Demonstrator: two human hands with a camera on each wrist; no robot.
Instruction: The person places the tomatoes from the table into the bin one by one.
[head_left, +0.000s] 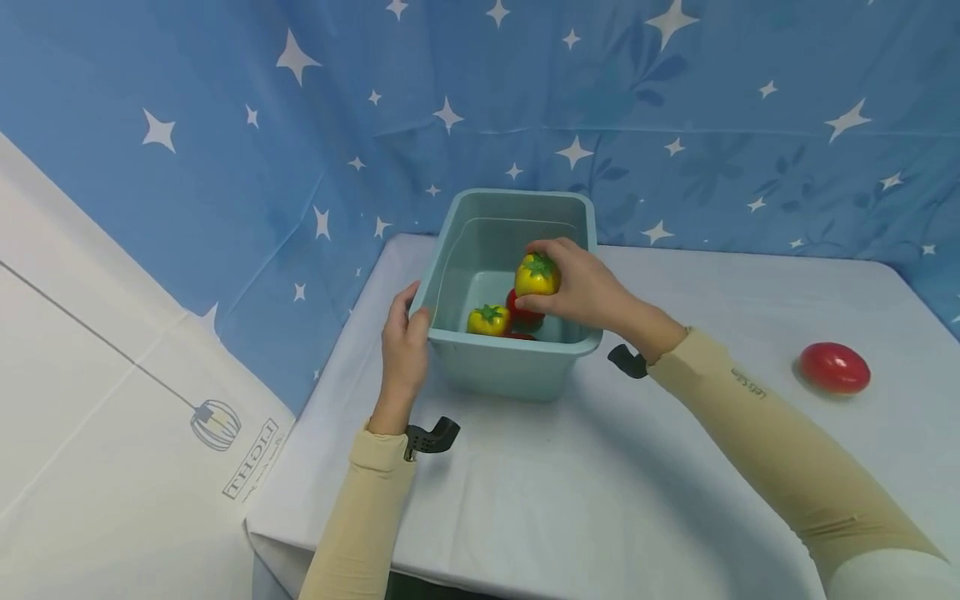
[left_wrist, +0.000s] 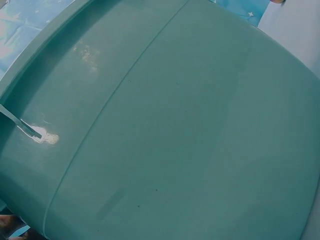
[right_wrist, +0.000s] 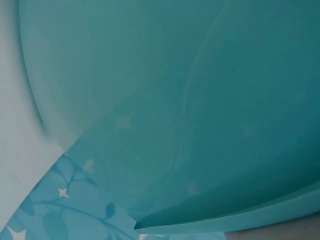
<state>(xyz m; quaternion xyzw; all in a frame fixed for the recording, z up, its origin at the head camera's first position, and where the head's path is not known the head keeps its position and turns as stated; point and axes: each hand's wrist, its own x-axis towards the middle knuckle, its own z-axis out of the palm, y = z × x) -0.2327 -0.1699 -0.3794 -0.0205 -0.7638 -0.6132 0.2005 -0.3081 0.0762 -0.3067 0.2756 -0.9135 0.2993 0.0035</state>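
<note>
A pale teal plastic bin (head_left: pixel 498 362) stands on the table. My left hand (head_left: pixel 406 346) grips its left rim near the front corner. Over the bin's inside, my right hand (head_left: pixel 581 286) holds a yellow bell pepper (head_left: pixel 537 275) with a green top between thumb and fingers. Below it in the bin lie another yellow bell pepper (head_left: pixel 489 321) and a red rounded piece (head_left: pixel 527 313), partly hidden by the held pepper and thumb. The front rim hides most of a further red piece. Both wrist views are filled mostly by the bin wall (left_wrist: pixel 165 120).
A glossy red oval piece (head_left: pixel 834 368) lies on the white-covered table (head_left: pixel 600 500) at the right. A blue star-patterned curtain (head_left: pixel 480 108) hangs close behind the bin, and a white printed cloth (head_left: pixel 112 400) hangs at the left.
</note>
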